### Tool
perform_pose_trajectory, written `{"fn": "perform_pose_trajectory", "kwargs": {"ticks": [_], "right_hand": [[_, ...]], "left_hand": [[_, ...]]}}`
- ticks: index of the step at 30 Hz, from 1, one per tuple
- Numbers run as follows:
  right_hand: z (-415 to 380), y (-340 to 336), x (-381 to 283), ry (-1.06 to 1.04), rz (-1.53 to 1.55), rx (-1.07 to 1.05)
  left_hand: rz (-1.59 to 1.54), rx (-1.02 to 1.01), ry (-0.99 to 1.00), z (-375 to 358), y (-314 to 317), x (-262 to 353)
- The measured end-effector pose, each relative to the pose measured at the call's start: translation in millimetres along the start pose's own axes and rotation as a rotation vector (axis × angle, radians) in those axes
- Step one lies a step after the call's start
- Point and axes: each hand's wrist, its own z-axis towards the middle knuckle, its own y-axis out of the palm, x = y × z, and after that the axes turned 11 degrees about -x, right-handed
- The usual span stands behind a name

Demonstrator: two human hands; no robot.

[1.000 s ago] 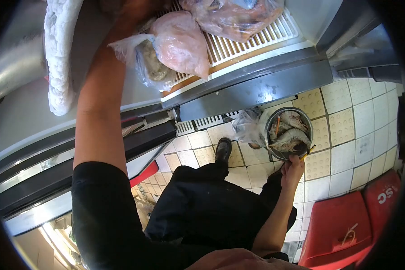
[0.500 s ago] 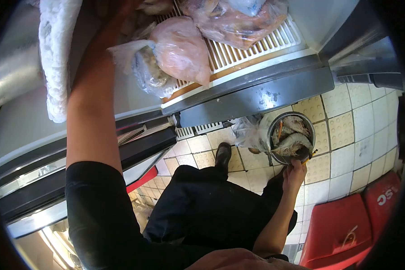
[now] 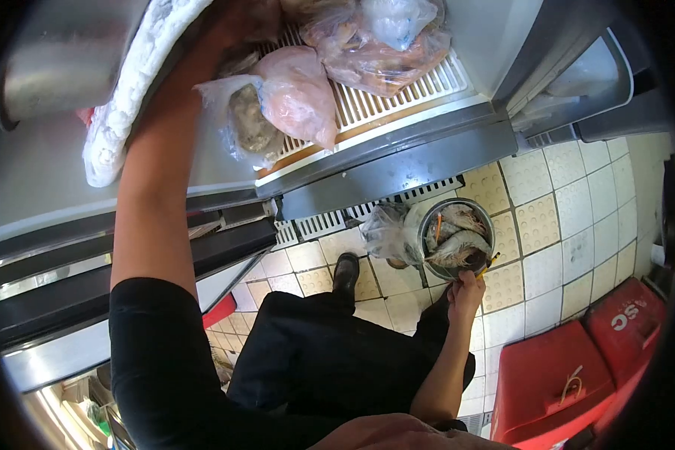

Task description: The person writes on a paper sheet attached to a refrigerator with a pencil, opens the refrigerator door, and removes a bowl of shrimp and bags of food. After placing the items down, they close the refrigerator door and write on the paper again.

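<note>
My left arm [image 3: 154, 172] reaches deep into the freezer compartment, beside a frost-covered edge [image 3: 131, 97]. Its hand lies in shadow at the top of the view, near the bagged food, with the fingers hidden. Low on the right, my right hand [image 3: 466, 291] grips the near rim of a round metal bowl [image 3: 490, 225]. Greyish, fish-like pieces [image 3: 461, 249] and an orange strip [image 3: 438, 226] lie in the bowl. A thin yellow item [image 3: 493, 260] sticks out beside my right fingers.
A pink bag [image 3: 300, 94] and a larger bag of brownish food [image 3: 386, 64] lie on the white slatted shelf [image 3: 446, 75]. Crumpled clear plastic [image 3: 386, 229] is beside the bowl. Red bins [image 3: 551, 382] stand at lower right on the tiled floor [image 3: 544, 266].
The view has shifted, so the bowl, bags and bins appear further left. My left arm stays inside the freezer, and my right hand keeps hold of the bowl.
</note>
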Motion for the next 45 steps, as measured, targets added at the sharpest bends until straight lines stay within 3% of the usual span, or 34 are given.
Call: {"fn": "perform_pose_trajectory", "kwargs": {"ticks": [45], "right_hand": [[12,0,13,0.045,-0.033,0.029]], "left_hand": [[-0.041,-0.068,0.02,-9,1,-18]]}}
